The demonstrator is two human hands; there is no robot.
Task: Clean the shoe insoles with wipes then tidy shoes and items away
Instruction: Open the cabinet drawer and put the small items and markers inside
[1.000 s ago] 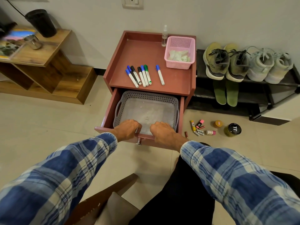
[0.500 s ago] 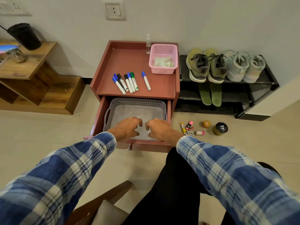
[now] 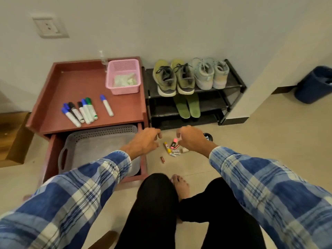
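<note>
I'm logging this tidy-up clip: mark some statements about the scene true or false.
1. The drawer is open, with a grey tray inside. True.
2. The green insoles lie on the floor. False: they rest on the shoe rack, under the green shoes.
3. The pink basket sits on the cabinet top. True.
4. The right hand grips a marker. False: the markers lie on the cabinet top; the right hand hovers over small items on the floor.

White plastic wall socket sat high left; dark blue round bin stood far right; brown wooden shelf showed at left edge.
</note>
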